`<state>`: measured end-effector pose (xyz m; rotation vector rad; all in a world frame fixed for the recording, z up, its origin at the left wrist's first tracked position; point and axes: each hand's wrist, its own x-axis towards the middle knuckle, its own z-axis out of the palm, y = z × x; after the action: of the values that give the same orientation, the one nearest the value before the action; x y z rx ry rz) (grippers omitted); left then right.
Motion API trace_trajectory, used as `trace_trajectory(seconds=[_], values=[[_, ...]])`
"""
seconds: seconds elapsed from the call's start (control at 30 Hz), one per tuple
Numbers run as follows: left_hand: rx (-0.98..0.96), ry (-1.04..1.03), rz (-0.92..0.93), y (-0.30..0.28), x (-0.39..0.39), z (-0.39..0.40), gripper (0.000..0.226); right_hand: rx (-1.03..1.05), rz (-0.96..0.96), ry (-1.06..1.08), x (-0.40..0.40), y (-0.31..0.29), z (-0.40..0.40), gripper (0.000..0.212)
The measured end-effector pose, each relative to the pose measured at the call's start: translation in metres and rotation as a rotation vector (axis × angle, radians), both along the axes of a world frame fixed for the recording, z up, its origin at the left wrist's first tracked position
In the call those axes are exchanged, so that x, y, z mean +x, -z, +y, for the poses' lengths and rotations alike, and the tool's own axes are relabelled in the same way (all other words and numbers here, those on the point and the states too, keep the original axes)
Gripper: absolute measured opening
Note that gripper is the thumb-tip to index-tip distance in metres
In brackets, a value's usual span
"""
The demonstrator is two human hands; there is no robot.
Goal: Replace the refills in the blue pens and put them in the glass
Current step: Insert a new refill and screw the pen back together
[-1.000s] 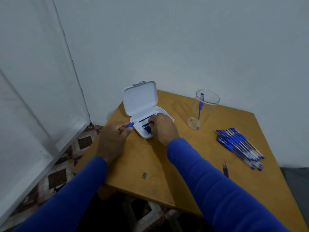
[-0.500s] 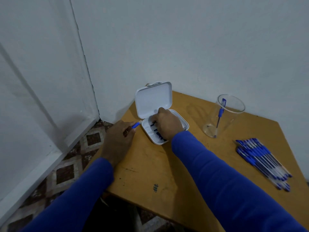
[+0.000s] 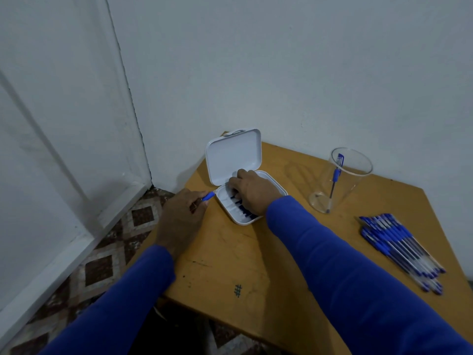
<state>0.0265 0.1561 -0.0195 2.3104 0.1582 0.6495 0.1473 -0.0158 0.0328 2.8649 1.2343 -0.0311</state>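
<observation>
Against the pale wall, our right hand (image 3: 252,192) has slid deeper into the white case (image 3: 252,201), fingering refills, while our left hand (image 3: 183,216) still pinches the blue pen (image 3: 207,196), awaiting one.

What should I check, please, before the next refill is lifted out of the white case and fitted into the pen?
1. White case lid open: ok.
2. Refills left in the case: ok.
3. Right hand has a refill pinched: cannot tell, fingers hidden.
4. Left hand holds the pen: ok.
5. Glass upright, one pen inside, room for more: ok.
6. Pile of pens on the table by the right arm: ok.
</observation>
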Motion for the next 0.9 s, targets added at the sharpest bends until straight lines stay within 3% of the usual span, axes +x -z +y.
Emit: trace_trajectory(seconds=[0.3,0.4,0.6,0.8,0.9], values=[[-0.004,0.006,0.024,-0.003,0.0,-0.002,0.026,-0.012,-0.049,0.008,-0.016,-0.022,-0.011,0.03],[0.006,0.018,0.015,-0.008,-0.002,-0.008,0.026,0.051,0.067,0.035,-0.022,-0.032,-0.023,0.029],[-0.006,0.091,-0.061,-0.016,-0.015,-0.038,0.025,0.493,0.542,0.193,-0.05,-0.042,-0.058,0.032],[-0.081,0.241,-0.157,-0.01,-0.035,-0.076,0.025,0.961,0.657,0.334,-0.098,-0.027,-0.096,0.007],[-0.145,0.268,-0.095,-0.009,-0.044,-0.099,0.024,1.164,0.612,0.455,-0.119,-0.021,-0.112,0.009]])
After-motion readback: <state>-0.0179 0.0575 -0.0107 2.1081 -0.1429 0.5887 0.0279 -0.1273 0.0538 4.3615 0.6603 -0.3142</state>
